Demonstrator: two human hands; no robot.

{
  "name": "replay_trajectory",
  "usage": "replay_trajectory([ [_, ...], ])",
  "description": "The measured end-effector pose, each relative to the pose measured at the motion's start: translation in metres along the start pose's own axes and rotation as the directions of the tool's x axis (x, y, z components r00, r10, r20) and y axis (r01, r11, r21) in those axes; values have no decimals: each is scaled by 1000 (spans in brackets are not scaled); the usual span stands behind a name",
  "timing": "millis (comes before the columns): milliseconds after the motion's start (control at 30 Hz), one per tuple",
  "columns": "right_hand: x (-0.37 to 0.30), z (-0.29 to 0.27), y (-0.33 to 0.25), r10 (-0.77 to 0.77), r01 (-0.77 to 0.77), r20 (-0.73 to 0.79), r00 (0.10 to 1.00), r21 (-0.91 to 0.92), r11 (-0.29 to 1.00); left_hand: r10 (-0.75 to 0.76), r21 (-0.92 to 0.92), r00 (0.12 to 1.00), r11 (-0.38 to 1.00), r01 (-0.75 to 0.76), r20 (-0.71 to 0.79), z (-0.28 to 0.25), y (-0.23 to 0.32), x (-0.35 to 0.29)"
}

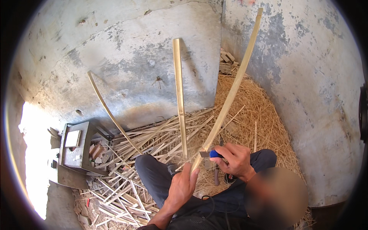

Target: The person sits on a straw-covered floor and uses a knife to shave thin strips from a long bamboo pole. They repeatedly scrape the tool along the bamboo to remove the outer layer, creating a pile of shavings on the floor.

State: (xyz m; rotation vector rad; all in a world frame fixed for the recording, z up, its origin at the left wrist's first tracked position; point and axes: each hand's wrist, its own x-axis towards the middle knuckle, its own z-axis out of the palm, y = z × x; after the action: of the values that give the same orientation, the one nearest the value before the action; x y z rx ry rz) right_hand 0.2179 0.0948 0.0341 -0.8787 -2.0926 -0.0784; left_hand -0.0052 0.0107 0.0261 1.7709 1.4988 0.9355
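A long split bamboo strip (pixel 230 97) slants from my lap up toward the wall at the far right. My left hand (pixel 182 187) is closed round its near end. A short knife (pixel 215 153) with a blue handle is gripped in my right hand (pixel 234 160). Its dark, squarish blade lies across the strip beside a node, just beyond my left fingers. Two more bamboo strips stand apart from my hands: a straight one (pixel 179 88) in the middle and a thinner, curved one (pixel 111 113) to the left.
Thin bamboo slats (pixel 161 134) lie heaped on the floor, ahead and to the left. Straw-like shavings (pixel 264 115) pile up against the right wall (pixel 306 76). A small wooden stool (pixel 90 140) lies at the left near broken bricks (pixel 97 151). My bent legs (pixel 151 174) flank the work.
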Motion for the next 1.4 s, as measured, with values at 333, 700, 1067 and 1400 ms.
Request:
replay_trajectory([
  [333,12,-50,113,601,-642,-421,679,54,765,-101,24,964,995,98,245,2,-47,-47],
  [700,-49,28,34,267,-244,-77,961,226,943,-133,-57,991,989,133,14,-7,-25,-4],
  [1067,-28,27,1,150,-150,21,988,263,953,-22,32,999,999,23,-40,3,-8,0],
  [1400,-16,20,-3,115,-112,1,993,206,972,15,116,995,993,-3,-103,9,-5,-2],
])
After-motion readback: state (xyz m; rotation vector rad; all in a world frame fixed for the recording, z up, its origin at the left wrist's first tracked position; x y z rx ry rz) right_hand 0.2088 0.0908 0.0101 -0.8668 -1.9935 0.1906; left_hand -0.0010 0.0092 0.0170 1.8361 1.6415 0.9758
